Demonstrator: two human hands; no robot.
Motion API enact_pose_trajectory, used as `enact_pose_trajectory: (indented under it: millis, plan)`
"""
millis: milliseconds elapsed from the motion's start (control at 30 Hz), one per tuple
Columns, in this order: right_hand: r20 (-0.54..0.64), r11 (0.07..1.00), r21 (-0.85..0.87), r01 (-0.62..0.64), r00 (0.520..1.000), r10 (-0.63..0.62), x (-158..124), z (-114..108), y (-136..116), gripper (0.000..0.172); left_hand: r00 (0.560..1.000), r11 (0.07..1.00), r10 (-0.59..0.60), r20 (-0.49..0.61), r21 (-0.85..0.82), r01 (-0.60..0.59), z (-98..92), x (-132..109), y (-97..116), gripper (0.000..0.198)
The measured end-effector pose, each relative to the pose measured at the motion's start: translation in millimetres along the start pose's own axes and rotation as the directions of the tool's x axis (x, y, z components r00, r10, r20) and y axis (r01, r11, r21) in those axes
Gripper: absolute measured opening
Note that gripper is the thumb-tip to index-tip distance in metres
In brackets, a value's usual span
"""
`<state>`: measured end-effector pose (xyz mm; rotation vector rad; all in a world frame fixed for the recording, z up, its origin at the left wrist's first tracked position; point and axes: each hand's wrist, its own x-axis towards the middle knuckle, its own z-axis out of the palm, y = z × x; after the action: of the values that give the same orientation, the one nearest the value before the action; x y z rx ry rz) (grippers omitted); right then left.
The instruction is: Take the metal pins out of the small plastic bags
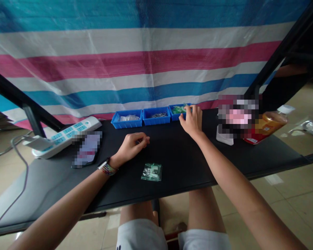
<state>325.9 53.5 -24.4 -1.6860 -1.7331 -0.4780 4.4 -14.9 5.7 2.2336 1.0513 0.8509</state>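
Note:
My right hand (193, 120) reaches over the right blue bin (175, 117), which holds small green plastic bags (178, 109). Its thumb and forefinger are apart, and I see nothing held between them. My left hand (134, 146) rests on the black tabletop with its fingers curled closed; whatever may be inside is hidden. Nearer to me lies a small clear green-edged bag (151, 172) with white pieces and metal bits in it. The middle blue bin (157, 121) contains thin metal pieces (159, 115). In the left blue bin (127, 124) are whitish clear items (129, 118).
A white power strip (70, 133) with a plugged-in adapter and cable stands at the left, beside a phone (87, 150). On the right are a tilted bottle (272, 121), a white object (224, 136) and a blurred-out item. A striped sheet (146, 62) hangs behind the table (182, 166).

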Motion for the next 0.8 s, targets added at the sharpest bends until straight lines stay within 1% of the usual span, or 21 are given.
enact_pose_trajectory:
  millis: [67, 100, 167, 200, 300, 333, 400, 500, 633, 700, 800]
  plan:
    - [0.037, 0.999, -0.018, 0.029, 0.999, -0.029, 0.0, 0.4, 0.3, 0.034, 1.000, 1.000, 0.000, 0.031, -0.014, 0.000, -2.4, 0.2, 0.6, 0.040]
    - [0.055, 0.999, -0.026, 0.044, 0.998, -0.043, 0.1, 1.1, 0.9, 0.034, 0.998, 1.000, 0.009, 0.067, -0.029, -0.007, -3.7, 0.5, 1.5, 0.038]
    - [0.078, 0.997, -0.037, 0.062, 0.995, -0.059, 0.6, 2.9, 2.9, 0.034, 0.982, 0.996, 0.065, 0.175, -0.066, -0.054, -6.1, 1.2, 4.4, 0.032]
    - [0.083, 0.997, -0.041, 0.064, 0.995, -0.061, 0.8, 3.8, 4.0, 0.034, 0.965, 0.993, 0.107, 0.240, -0.077, -0.091, -7.0, 1.7, 6.2, 0.029]
    - [0.089, 0.997, -0.046, 0.057, 0.995, -0.052, 1.0, 5.4, 6.1, 0.031, 0.888, 0.976, 0.215, 0.406, -0.058, -0.210, -8.1, 2.4, 11.6, 0.025]
    - [0.088, 0.998, -0.045, 0.051, 0.995, -0.047, 0.8, 5.6, 6.1, 0.031, 0.866, 0.971, 0.229, 0.445, -0.041, -0.235, -8.0, 2.2, 13.1, 0.027]
    - [0.080, 0.999, -0.039, 0.038, 0.996, -0.035, -0.1, 5.4, 5.0, 0.030, 0.837, 0.967, 0.227, 0.498, -0.013, -0.255, -7.1, 1.2, 15.7, 0.033]
    - [0.056, 1.000, -0.018, 0.010, 0.998, -0.009, -1.5, 3.7, 1.2, 0.032, 0.814, 0.967, 0.214, 0.539, 0.001, -0.255, -4.8, -1.0, 19.7, 0.036]
    - [0.026, 0.999, 0.040, -0.029, 0.999, 0.028, -2.6, -0.2, -5.2, 0.038, 0.804, 0.973, 0.206, 0.558, -0.032, -0.227, -2.7, -2.0, 23.9, 0.023]
    - [0.012, 0.997, 0.071, -0.023, 1.000, 0.022, -3.5, -2.7, -9.2, 0.041, 0.817, 0.981, 0.189, 0.545, -0.061, -0.186, -2.2, -1.6, 23.0, 0.018]
    - [-0.011, 0.992, 0.128, 0.007, 1.000, -0.005, -6.3, -6.8, -17.6, 0.041, 0.855, 0.993, 0.116, 0.506, -0.087, -0.083, -1.1, -0.3, 16.2, 0.020]
